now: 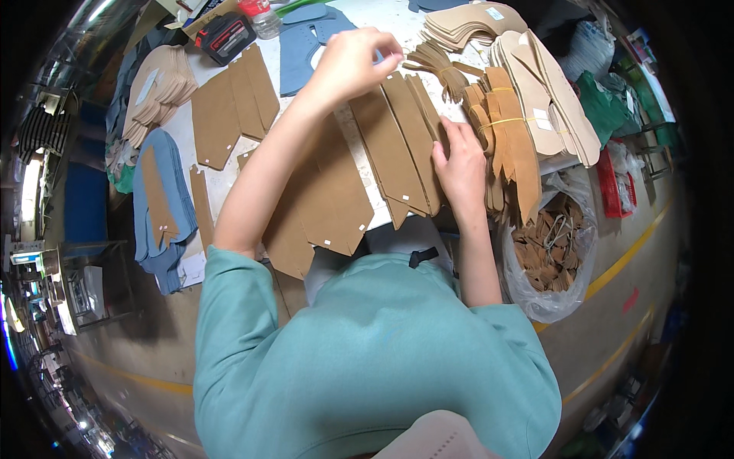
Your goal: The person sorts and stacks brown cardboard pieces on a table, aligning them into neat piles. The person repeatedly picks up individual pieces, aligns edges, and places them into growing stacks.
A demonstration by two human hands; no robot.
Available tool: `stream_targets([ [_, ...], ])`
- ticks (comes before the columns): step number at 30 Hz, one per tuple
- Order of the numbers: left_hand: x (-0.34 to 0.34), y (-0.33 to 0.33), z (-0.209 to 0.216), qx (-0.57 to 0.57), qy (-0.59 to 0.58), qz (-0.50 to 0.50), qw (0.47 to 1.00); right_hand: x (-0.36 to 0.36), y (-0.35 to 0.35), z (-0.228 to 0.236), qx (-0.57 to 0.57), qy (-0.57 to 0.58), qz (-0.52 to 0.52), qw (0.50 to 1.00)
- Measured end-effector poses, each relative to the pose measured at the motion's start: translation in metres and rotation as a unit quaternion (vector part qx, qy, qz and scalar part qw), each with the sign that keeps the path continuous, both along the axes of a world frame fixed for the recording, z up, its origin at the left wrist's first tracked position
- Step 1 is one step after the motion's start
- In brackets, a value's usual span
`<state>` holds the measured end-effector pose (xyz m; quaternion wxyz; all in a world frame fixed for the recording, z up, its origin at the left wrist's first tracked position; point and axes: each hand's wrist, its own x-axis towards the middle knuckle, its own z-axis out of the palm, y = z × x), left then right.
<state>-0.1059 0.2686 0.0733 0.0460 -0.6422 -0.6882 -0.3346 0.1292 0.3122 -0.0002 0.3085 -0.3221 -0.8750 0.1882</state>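
Note:
My left hand (353,63) hovers over the far ends of the brown panels, fingers bent and tips drawn together. Whatever its fingertips hold, if anything, is too small to make out. Stretched out, the fingers of my right hand (463,164) rest at the right edge of a stack of long brown leather-like panels (390,145). Small white stickers mark several panel ends. Under my left forearm, wider brown panels with pointed ends (325,199) overlap the near table edge. More brown panels (233,107) lie farther left.
Bundled tan strips (511,145) and stacked beige pieces (539,99) lie right. Blue pieces (162,191) stand at the left edge; another blue piece (298,46) lies at the back near a black battery pack (225,37). A clear bag of brown scraps (554,245) stands below right.

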Motion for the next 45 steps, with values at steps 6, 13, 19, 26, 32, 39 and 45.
stream_targets([
  [6,0.014,0.017,-0.03,-0.121,0.084,-0.157,0.977,-0.005,0.001,-0.004,0.046,-0.002,-0.013,0.999],
  [13,0.006,0.035,-0.036,-0.187,0.133,-0.196,0.953,-0.003,0.003,0.009,-0.033,0.075,-0.021,0.996],
  [19,-0.019,0.062,-0.034,-0.152,-0.083,-0.26,0.95,0.004,0.007,0.015,-0.064,0.113,-0.059,0.99],
  [26,-0.013,0.074,-0.05,-0.199,-0.053,-0.203,0.957,0.001,0.004,0.004,0.01,0.048,-0.069,0.996],
  [32,-0.014,0.078,-0.05,-0.178,0.004,-0.223,0.958,0.005,0.001,0.005,-0.025,0.075,-0.052,0.996],
  [39,0.001,0.074,-0.045,-0.214,0.136,-0.146,0.956,0.003,-0.001,0.0,0.017,0.006,-0.055,0.998],
  [45,0.011,0.067,-0.035,-0.227,0.223,-0.181,0.931,0.009,-0.006,0.001,0.021,-0.038,-0.021,0.999],
])
